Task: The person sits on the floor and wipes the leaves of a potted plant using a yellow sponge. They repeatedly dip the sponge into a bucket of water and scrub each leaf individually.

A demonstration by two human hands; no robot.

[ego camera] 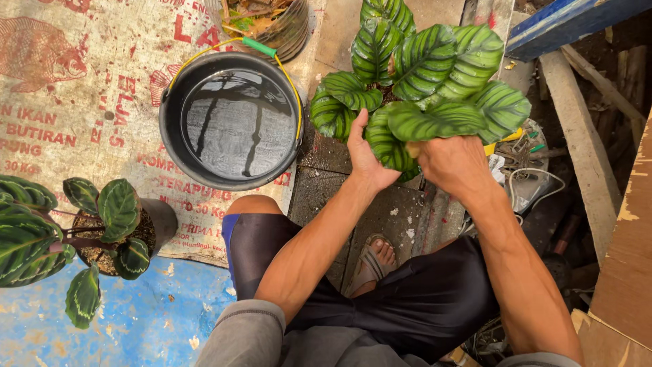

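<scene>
Two striped-leaf plants, one held [424,81], one in a black pot [112,234], one black water-filled bucket [231,122] with yellow handle, one basket of plant debris [268,24], one printed sack mat [81,88], two hands, left hand [367,160], right hand [451,163], one sandalled foot [373,261]

A water-filled black bucket [231,122] beside a potted plant [109,231].

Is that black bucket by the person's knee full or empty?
It holds water, though not to the brim. The black bucket has a flat, shiny surface inside that mirrors dark lines from overhead, and a band of its inner wall shows above that surface.
</scene>
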